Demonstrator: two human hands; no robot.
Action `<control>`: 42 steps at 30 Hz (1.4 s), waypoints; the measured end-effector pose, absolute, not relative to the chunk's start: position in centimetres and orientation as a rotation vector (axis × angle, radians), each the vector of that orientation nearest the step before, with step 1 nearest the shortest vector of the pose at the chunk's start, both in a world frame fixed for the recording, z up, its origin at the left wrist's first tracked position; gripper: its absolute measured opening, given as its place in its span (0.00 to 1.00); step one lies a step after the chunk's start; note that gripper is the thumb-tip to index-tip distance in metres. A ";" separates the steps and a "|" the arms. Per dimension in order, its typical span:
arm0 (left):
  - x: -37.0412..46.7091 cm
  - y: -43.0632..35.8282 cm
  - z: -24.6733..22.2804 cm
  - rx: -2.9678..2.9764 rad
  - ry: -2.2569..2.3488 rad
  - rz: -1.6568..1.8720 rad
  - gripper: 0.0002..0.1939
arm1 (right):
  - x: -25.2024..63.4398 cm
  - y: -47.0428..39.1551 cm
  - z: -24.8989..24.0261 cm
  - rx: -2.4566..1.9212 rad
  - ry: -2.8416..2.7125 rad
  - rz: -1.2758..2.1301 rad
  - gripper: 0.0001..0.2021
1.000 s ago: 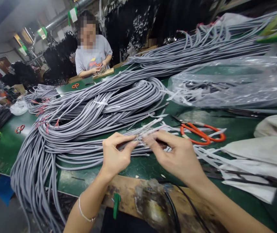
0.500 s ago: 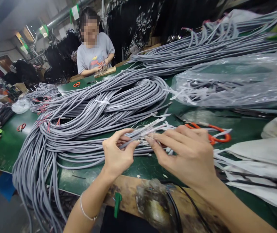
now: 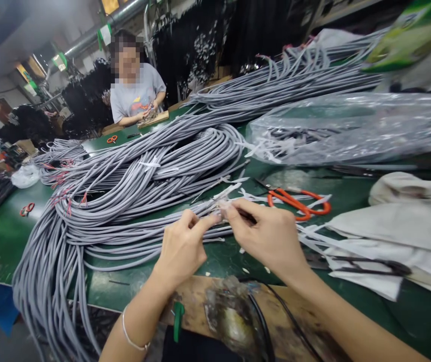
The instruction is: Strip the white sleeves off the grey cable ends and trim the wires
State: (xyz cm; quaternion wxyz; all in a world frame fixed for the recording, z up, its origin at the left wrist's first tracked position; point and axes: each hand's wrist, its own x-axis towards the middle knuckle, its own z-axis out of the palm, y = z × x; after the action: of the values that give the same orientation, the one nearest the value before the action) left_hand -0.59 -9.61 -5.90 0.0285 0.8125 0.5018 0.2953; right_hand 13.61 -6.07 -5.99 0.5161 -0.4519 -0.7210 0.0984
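My left hand [image 3: 183, 246] is closed, thumb and fingers pinching the end of a grey cable. My right hand [image 3: 266, 234] is closed too, its fingertips pinching at that same cable end and touching the left ones; the tip itself is mostly hidden. Whitish stripped cable ends [image 3: 230, 191] poke out just beyond my fingertips. Under and left of my hands runs a thick bundle of grey cables [image 3: 124, 234] across the green table. Orange-handled scissors [image 3: 296, 201] lie just past my right hand.
A clear plastic bag [image 3: 351, 130] of cut pieces lies at right. White cloth gloves [image 3: 384, 221] and dark pliers [image 3: 373, 264] are nearer. A stained wooden board [image 3: 194, 301] bears a lumpy, glassy object [image 3: 234, 317] at the front edge. Across the table sits a co-worker [image 3: 136, 90].
My right hand has moved in to meet the left, and its fingers have curled together. The left thumb has straightened toward the cable end. The whole view has shifted slightly.
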 end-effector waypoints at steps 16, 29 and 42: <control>-1.0 -9.1 -5.7 1.566 1.183 1.469 0.15 | 15.7 -4.9 -5.3 -0.995 -1.558 -0.107 0.12; -0.5 -9.4 -5.5 1.411 1.280 1.466 0.09 | 13.8 -5.6 -5.8 -0.833 -1.796 -0.376 0.09; -0.6 -8.3 -6.0 1.230 1.364 1.461 0.11 | 13.8 -7.4 -4.4 -0.309 -1.779 0.506 0.09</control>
State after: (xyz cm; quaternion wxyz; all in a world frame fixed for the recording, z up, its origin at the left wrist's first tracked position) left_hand -0.61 -8.30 -5.99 0.3870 0.4832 0.5358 0.5742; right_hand 13.80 -7.39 -4.39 0.5919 -0.1328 -0.7647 0.2174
